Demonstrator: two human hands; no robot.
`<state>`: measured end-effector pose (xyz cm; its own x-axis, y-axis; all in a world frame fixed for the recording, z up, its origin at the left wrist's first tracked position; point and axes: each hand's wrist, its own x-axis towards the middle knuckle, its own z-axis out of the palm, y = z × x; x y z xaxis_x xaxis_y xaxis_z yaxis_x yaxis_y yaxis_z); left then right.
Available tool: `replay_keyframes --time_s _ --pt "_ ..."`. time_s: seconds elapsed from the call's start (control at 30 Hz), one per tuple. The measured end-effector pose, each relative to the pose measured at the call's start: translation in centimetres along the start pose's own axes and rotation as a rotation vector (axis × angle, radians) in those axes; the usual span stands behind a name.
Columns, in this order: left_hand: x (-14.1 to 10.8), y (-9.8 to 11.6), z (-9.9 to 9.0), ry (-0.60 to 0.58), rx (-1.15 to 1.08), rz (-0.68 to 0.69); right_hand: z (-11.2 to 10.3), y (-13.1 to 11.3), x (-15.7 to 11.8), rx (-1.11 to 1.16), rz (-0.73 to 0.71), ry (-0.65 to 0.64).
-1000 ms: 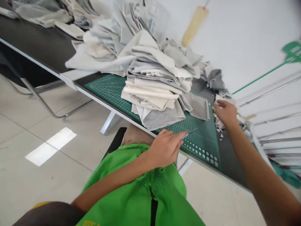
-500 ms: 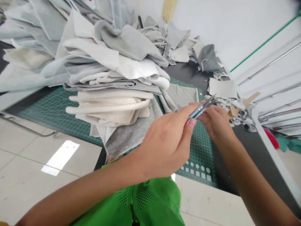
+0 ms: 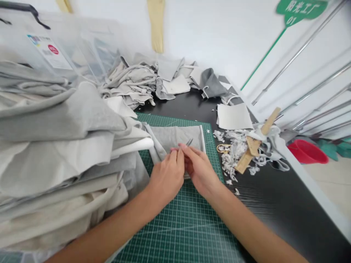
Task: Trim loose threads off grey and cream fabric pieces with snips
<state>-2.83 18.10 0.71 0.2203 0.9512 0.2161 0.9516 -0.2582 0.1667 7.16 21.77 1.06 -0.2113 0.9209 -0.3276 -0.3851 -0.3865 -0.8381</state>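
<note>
Both hands meet over the folded grey fabric [image 3: 175, 134] on the green cutting mat [image 3: 175, 226]. My left hand [image 3: 168, 175] is closed, its fingers pressed together around the small scissors [image 3: 189, 142]. Only the metal tips show, pointing up and right past the fingertips; the handle is hidden. My right hand [image 3: 201, 170] touches the left at the fingertips, its thumb and fingers pinched together. Whatever lies between them is too small or covered to make out. A narrow grey strip of cloth [image 3: 155, 142] lies just left of the hands.
A tall pile of grey and cream cloth [image 3: 68, 146] fills the left. Scraps [image 3: 131, 82] line the wall. To the right are lint and clippings [image 3: 231, 146], wooden pieces [image 3: 244, 162], a pale cloth square [image 3: 235, 116] and a red basin [image 3: 308, 150].
The view has turned right and moved closer to the mat. My hands have come together low over the grey fabric, and the blue scissors handle, visible before, is now covered.
</note>
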Motion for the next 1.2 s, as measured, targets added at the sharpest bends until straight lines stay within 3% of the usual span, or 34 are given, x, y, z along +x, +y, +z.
replay_keyframes --time_s 0.1,0.27,0.53,0.83,1.2 --pt "0.1 -0.2 0.8 -0.017 -0.009 0.018 -0.2 0.1 0.8 0.032 0.039 0.009" --pt "0.2 -1.0 1.4 -0.02 -0.148 -0.001 -0.9 0.6 0.9 0.09 0.059 -0.116" --pt "-0.2 -1.3 1.9 -0.043 -0.145 0.03 -1.5 1.5 0.7 0.047 0.008 -0.063" --pt "-0.1 -1.2 1.9 -0.055 -0.143 0.019 -1.8 1.3 1.0 0.062 0.025 -0.13" --pt "-0.4 -0.8 1.2 -0.088 -0.055 -0.037 -1.8 1.8 1.0 -0.083 -0.064 -0.138"
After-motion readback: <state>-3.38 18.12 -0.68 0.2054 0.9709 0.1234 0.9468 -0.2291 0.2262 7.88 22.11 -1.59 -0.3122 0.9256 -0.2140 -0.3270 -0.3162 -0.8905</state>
